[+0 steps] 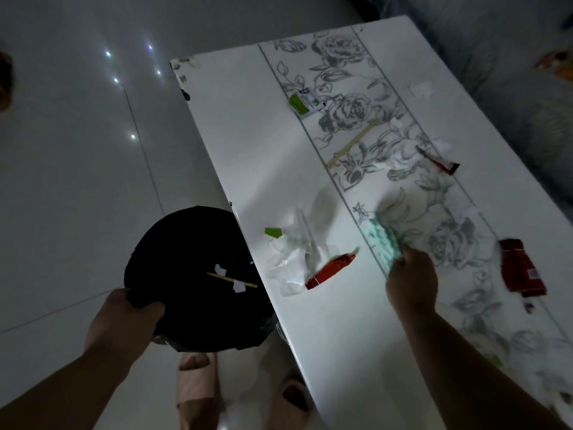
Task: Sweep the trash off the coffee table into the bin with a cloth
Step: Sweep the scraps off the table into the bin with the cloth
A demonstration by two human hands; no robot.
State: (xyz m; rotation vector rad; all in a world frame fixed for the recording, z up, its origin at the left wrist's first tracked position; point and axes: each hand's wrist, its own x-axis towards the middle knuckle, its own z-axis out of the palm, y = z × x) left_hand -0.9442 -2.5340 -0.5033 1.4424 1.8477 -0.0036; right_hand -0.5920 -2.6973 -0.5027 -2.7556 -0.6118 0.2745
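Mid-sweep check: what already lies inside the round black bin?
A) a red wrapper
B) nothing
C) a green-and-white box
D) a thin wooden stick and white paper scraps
D: a thin wooden stick and white paper scraps lie in the round black bin, whose rim the left hand grips.

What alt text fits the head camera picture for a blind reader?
A person's right hand grips a green-and-white cloth on a white flower-patterned coffee table beside a pile of wrappers, while the left hand holds a black bin at the table's edge. More trash lies scattered farther along.
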